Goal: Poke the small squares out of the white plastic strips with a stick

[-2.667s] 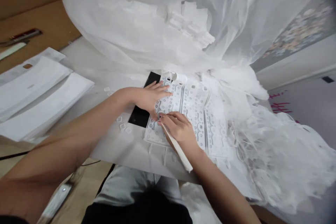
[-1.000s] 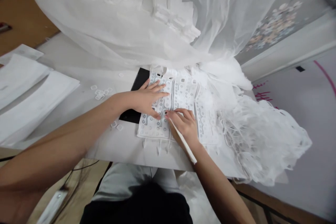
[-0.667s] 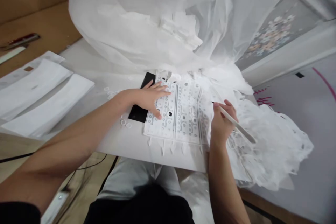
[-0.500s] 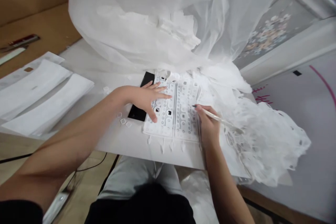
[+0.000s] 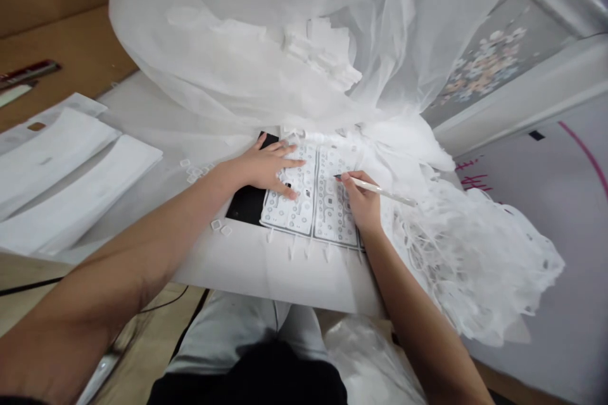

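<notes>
My left hand (image 5: 266, 168) lies with fingers spread over the left half of a thin white sheet (image 5: 327, 228) full of small rings and cut-outs. Under that sheet, a black board (image 5: 244, 205) sticks out on the left. My right hand (image 5: 365, 202) is closed around a slim white pen-like tool (image 5: 387, 192). Its dark tip rests on or just over the sheet's right half; contact cannot be made out. Short tabs hang from the sheet's near edge. Small loose white squares (image 5: 221, 226) are scattered left of the board.
White strips (image 5: 78, 196) lie stacked at the left. A big translucent plastic bag (image 5: 209, 76) drapes across the back. Tangled white scrap (image 5: 494, 266) heaps up on the right, beside a board with pink writing (image 5: 536, 202). A red-and-black tool (image 5: 31, 73) sits far left.
The tool's tip, with my right hand, has moved left and away from me over the sheet. The sheet's near edge sits slightly farther from me. My left hand stays spread on it.
</notes>
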